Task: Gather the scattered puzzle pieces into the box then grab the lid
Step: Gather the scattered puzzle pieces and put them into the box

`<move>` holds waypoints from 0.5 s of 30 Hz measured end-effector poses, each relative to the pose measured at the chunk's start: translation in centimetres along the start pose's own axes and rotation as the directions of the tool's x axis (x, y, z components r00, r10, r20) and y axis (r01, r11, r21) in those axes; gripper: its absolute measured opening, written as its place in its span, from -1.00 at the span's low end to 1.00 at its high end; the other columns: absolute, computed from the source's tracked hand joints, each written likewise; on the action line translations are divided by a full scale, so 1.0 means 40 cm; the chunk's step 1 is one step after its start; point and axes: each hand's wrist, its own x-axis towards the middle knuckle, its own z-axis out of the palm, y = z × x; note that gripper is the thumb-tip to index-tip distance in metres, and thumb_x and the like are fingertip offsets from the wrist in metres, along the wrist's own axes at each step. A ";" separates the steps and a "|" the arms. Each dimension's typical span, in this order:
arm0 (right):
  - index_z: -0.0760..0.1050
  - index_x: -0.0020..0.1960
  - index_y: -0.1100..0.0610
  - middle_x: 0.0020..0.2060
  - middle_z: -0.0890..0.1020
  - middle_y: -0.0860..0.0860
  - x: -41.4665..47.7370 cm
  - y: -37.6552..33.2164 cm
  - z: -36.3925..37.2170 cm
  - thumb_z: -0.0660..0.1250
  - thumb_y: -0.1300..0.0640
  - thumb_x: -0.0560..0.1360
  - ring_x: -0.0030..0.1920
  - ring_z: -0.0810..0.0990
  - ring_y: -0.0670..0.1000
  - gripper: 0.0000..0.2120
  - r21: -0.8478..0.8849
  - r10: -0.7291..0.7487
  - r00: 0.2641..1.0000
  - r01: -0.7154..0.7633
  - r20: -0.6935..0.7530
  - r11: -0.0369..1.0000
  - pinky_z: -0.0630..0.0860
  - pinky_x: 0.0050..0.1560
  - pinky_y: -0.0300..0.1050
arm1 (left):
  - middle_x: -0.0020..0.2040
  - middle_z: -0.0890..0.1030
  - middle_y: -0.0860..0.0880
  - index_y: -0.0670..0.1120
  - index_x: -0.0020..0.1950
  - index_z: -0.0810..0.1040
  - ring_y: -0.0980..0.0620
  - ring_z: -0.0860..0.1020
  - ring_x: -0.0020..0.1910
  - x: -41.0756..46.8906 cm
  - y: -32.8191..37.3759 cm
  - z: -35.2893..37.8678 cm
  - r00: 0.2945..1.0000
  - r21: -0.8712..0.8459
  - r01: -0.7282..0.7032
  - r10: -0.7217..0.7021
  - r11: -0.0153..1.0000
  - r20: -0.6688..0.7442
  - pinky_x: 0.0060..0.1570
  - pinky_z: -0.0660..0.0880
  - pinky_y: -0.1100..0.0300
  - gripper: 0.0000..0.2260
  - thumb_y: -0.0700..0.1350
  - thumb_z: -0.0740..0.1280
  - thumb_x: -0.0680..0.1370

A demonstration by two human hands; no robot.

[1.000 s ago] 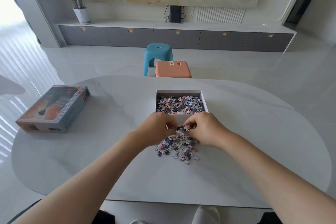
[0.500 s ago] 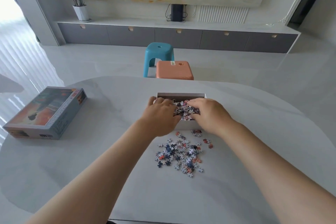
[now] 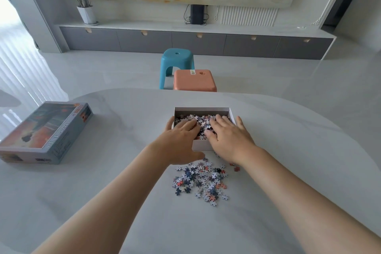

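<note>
The left hand (image 3: 182, 137) and right hand (image 3: 228, 137) lie released, flat in the box (image 3: 202, 110) on the grey counter (image 3: 288, 150); stools (image 3: 194, 81) beyond them.

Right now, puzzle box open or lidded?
Open: pieces show inside the box; the lid lies apart, far left on the table.

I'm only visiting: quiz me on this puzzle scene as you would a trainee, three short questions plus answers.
1. True or false: all puzzle pieces are already inside the white box.
2. Where is the printed lid? A) on the box B) on the table, left of the box C) right of the box
3. Fill in: the left hand and right hand lie with fingers straight over the pieces in the ___.
Key: 1 false; 2 B; 3 box.
</note>
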 end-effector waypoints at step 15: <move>0.04 0.59 -0.04 0.59 -0.02 -0.05 0.001 -0.002 0.006 -0.20 -0.29 0.61 0.58 -0.07 -0.02 -0.38 0.054 -0.104 0.994 0.103 0.020 0.993 -0.21 0.54 0.16 | 0.59 -0.03 0.01 0.02 0.58 -0.02 -0.01 -0.02 0.55 0.013 -0.026 0.015 0.996 -0.042 -0.006 0.002 0.999 -0.085 0.50 0.03 -0.04 -0.19 0.34 0.21 0.48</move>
